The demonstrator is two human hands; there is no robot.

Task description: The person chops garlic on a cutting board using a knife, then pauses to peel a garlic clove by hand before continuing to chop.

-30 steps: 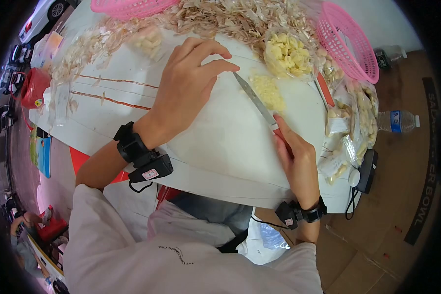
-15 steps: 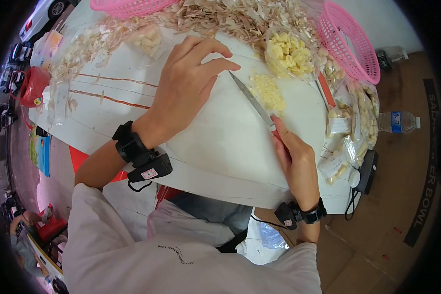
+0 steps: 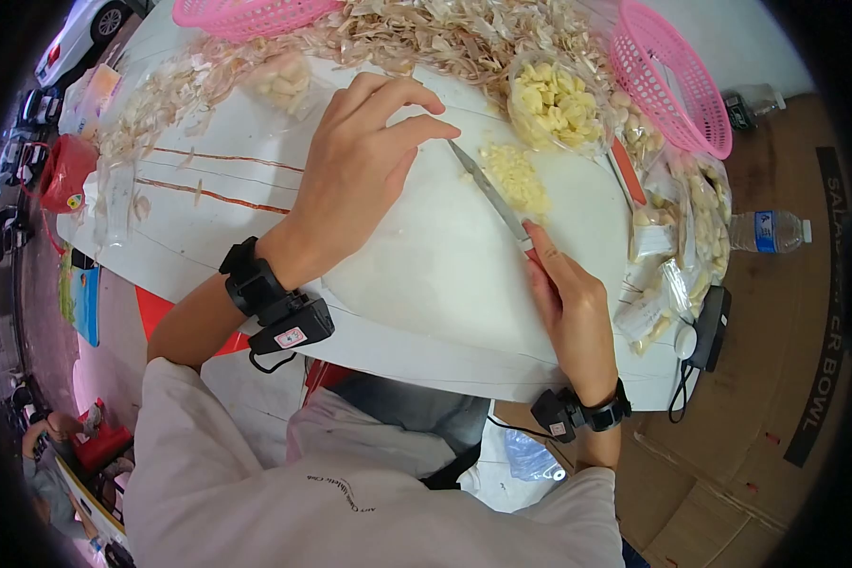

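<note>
"What to note at far left?"

"A red bag [image 3: 68, 172] by the edge of the white table [image 3: 398, 293]. Farther right, along the far side, a pink basket [image 3: 256, 17] beside papery peels [image 3: 464, 38], with a small clear bag [image 3: 284, 83] of pale pieces nearer."

"And at center?"

"Left hand [image 3: 355, 156], back up, with fingers spread and loosely bent, fingertips close to the tip of a knife [image 3: 490, 189]. Impossible to tell from this view whether touching the blade."

"To the right of that?"

"Finely chopped, pale-yellow pieces [image 3: 516, 178], heaped on the table just beside the blade. Beyond them, an open clear bag [image 3: 557, 102] filled with larger yellow slices."

"And in the right hand [image 3: 577, 303]?"

"The knife, with red handle pinched between thumb and fingers, blade angled away toward the left fingertips."

"Last, at right?"

"A red-handled tool [image 3: 627, 172], a tilted pink colander [image 3: 672, 85] and bulging clear bags [image 3: 696, 213] of pale cloves. Farthest right, past the table's edge, a blue-labeled bottle [image 3: 770, 232], lying on brown cardboard [image 3: 767, 331]."
</note>
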